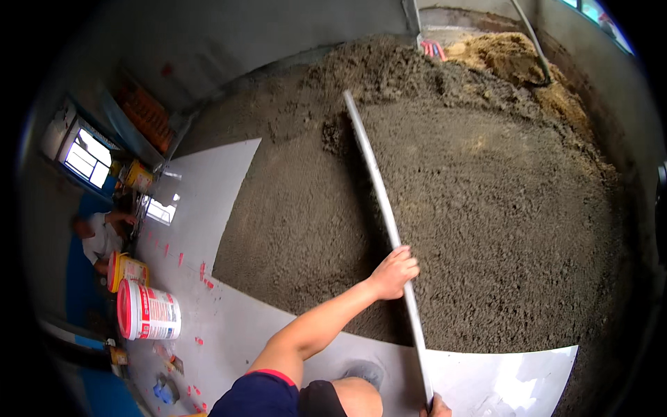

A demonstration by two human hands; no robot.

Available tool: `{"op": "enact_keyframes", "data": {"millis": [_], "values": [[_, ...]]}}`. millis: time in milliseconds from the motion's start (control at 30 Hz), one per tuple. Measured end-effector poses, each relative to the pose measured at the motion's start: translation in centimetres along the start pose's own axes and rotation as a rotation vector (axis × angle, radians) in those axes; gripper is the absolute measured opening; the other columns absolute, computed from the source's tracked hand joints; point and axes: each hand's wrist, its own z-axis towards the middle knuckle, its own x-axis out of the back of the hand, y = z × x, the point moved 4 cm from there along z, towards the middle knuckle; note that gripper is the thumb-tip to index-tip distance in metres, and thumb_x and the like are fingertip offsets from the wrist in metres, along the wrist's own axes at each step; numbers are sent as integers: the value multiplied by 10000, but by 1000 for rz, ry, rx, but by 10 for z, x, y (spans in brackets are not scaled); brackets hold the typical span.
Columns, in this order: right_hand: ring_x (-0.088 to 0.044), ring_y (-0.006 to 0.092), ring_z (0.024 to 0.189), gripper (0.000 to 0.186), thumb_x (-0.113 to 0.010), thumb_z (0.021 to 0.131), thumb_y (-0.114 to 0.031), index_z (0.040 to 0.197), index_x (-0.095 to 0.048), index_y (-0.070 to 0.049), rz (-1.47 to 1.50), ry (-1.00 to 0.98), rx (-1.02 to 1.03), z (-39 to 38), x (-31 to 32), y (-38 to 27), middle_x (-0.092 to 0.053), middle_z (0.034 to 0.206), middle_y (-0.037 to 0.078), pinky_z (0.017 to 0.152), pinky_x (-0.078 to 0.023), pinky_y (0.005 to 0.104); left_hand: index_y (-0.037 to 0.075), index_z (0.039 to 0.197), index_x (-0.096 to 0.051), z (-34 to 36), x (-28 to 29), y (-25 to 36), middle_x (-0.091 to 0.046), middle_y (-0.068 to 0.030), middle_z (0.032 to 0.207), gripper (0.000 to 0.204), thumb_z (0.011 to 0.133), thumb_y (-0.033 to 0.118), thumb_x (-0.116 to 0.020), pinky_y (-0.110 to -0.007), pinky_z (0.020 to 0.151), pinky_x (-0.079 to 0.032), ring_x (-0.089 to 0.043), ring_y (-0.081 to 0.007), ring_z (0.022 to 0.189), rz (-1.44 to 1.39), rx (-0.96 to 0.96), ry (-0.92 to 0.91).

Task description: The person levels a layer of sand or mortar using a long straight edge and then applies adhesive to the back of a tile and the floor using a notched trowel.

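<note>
Fingers of the left hand are wrapped firmly round a long pale bar, a little below its middle. Down at the lower rim of the head view, the right hand is at the bar's near end, apparently gripping it too, though the edge cuts off most of that hold.

From here I see the bar reaching away over the grey mortar bed, its far tip near the rougher, heaped part. Its near length passes over a glossy pale tile; whether it touches tile or mortar, I can't tell, with a dark shadow along its left side.

To draw the bar well, I'd say, both hands should pull evenly, keeping its edge level from end to end and the pressure light, so the tip doesn't dig in. The near end wants care around the tile's edge, and the crouched knee should stay clear of the sweep. Smoother mortar lies left of the bar, coarser to the right, so the right side seems to need more attention.
</note>
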Motion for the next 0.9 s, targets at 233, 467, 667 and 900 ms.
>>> {"op": "enact_keyframes", "data": {"millis": [233, 467, 667, 900], "values": [[-632, 480, 712, 623, -602, 843, -117, 1399, -406, 87, 23, 29, 143, 53, -4, -30, -654, 828, 277, 669, -528, 526, 85, 768, -570, 20, 1, -52, -545, -55, 881, 147, 651, 20, -630, -434, 1190, -286, -555, -271, 1020, 66, 2, -53], [-642, 474, 719, 621, -603, 838, -116, 1402, -411, 61, 19, -149, 191, 100, -15, -62, -654, 824, 287, 661, -532, 532, 65, 785, -535, -64, 4, -131, -529, -90, 892, 165, 674, -33, -609, -465, 1178, -294, -534, -320, 1037, 43, 230, 23], [-632, 496, 732, 603, -592, 901, -100, 1436, -361, 54, -4, -95, 264, 80, 20, -45, -635, 904, 328, 652, -521, 538, 93, 775, -551, -56, 31, -78, -521, -67, 850, 176, 667, 32, -676, -469, 1179, -285, -550, -295, 977, -47, 179, 91], [-539, 585, 1062, 708, -612, 903, -164, 1398, -251, 191, -164, -351, 146, 88, 67, -63, -513, 1198, 439, 931, -465, 553, 91, 736, -533, 19, 4, -55, -511, -60, 840, 166, 659, -33, -611, -450, 1189, -291, -542, -266, 976, -102, 23, 259]]}}
